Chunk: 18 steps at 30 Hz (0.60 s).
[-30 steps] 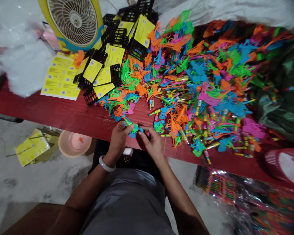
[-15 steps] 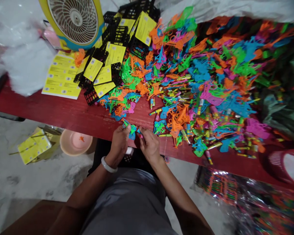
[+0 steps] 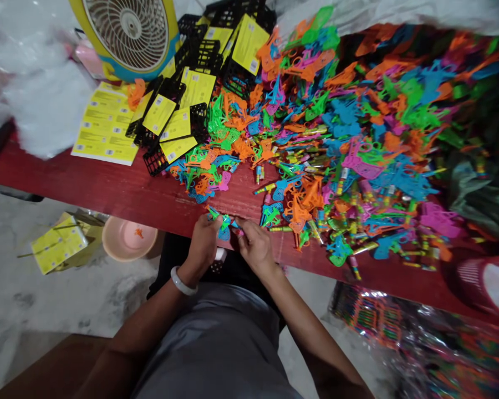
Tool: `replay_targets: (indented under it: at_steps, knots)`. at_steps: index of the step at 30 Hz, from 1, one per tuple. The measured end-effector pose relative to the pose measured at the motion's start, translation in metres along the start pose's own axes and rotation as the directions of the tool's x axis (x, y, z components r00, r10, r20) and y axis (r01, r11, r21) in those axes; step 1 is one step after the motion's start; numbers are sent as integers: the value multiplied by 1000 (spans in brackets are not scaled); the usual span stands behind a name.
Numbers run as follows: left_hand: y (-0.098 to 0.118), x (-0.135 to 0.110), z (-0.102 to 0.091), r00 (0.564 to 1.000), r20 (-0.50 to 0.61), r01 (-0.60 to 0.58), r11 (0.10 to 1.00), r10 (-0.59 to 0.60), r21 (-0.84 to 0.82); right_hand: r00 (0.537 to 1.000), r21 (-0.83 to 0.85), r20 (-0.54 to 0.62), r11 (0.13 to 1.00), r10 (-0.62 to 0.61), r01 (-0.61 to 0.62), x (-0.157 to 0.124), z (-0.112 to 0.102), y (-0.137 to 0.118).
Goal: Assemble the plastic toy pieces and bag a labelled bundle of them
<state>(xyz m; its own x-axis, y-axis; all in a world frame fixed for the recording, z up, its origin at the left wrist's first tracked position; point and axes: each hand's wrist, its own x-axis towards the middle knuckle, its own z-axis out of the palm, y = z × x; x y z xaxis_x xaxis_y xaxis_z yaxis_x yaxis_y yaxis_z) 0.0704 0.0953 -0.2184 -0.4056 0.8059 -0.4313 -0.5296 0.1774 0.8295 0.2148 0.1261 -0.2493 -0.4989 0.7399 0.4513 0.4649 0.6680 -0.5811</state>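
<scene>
My left hand (image 3: 202,245) and my right hand (image 3: 254,245) meet at the near edge of the red table (image 3: 120,191). Both pinch a small bundle of green and blue plastic toy pieces (image 3: 223,223) between their fingertips. A white bangle (image 3: 181,282) circles my left wrist. Just beyond my hands spreads a huge heap of small plastic toys (image 3: 341,127) in orange, green, blue and pink, mixed with thin coloured tubes.
Black plastic baskets with yellow cards (image 3: 178,119) lie at the back left beside a sheet of yellow labels (image 3: 106,130) and a yellow fan (image 3: 127,33). A pink bowl (image 3: 128,238) and yellow cards (image 3: 58,244) sit on the floor. A red basket (image 3: 486,282) and packed bags (image 3: 399,324) lie right.
My hands have stayed together on the small toy bundle, shifting only slightly as the fingers work it. The view drifted a little.
</scene>
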Motion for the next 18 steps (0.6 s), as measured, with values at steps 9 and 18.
replay_targets:
  at_steps: [9,18]
  knots:
    - [13,-9,11,977,202,-86,991,64,100,992,155,-20,981,122,-117,12,-22,3]
    - [15,-8,7,972,233,-25,999,16,37,989,148,-5,979,145,-143,8,-17,1]
